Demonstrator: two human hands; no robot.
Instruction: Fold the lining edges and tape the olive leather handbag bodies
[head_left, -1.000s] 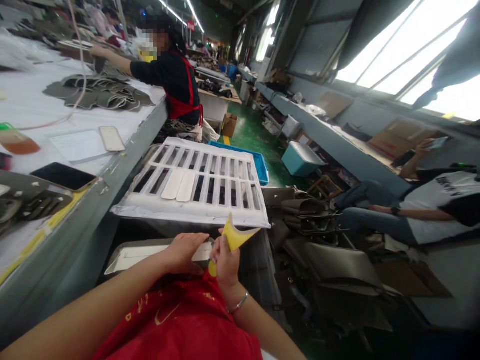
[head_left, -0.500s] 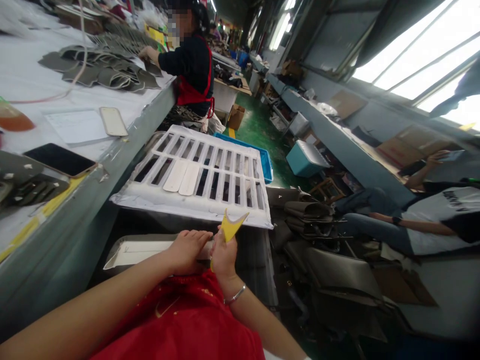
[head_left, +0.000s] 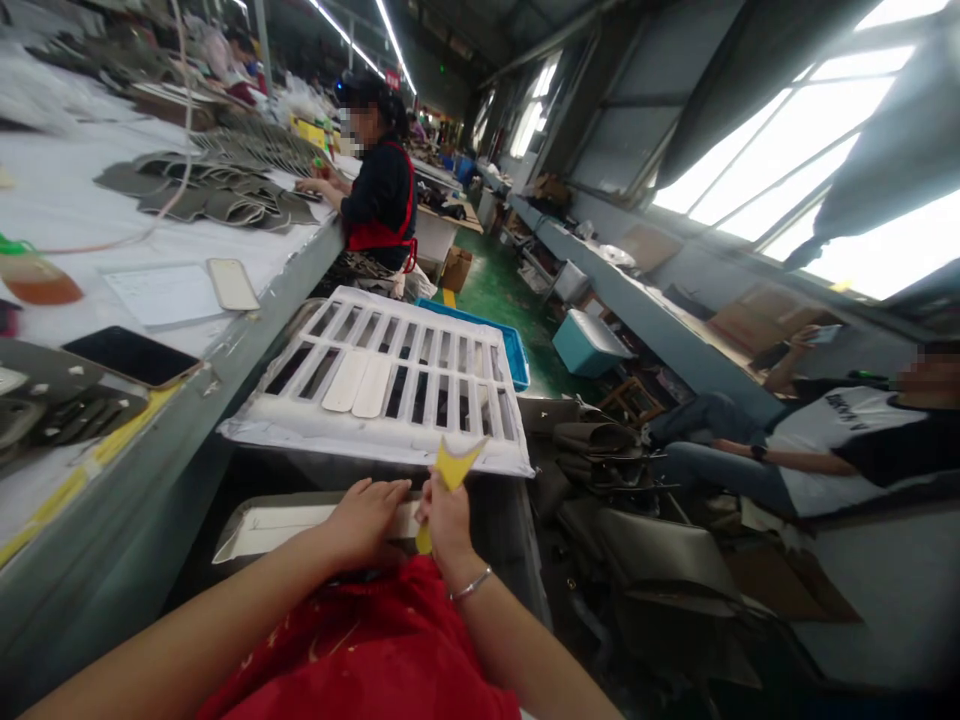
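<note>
right in front of me, the left hand lies flat, fingers stretched out, on a grey-bordered pale panel; beside it the right hand is curled round a forked yellow tool. beyond, two white strips rest on a slotted rack.

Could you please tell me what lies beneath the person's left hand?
A pale panel with a grey border lies beneath the left hand; its left end shows, but the hand covers its middle.
</note>
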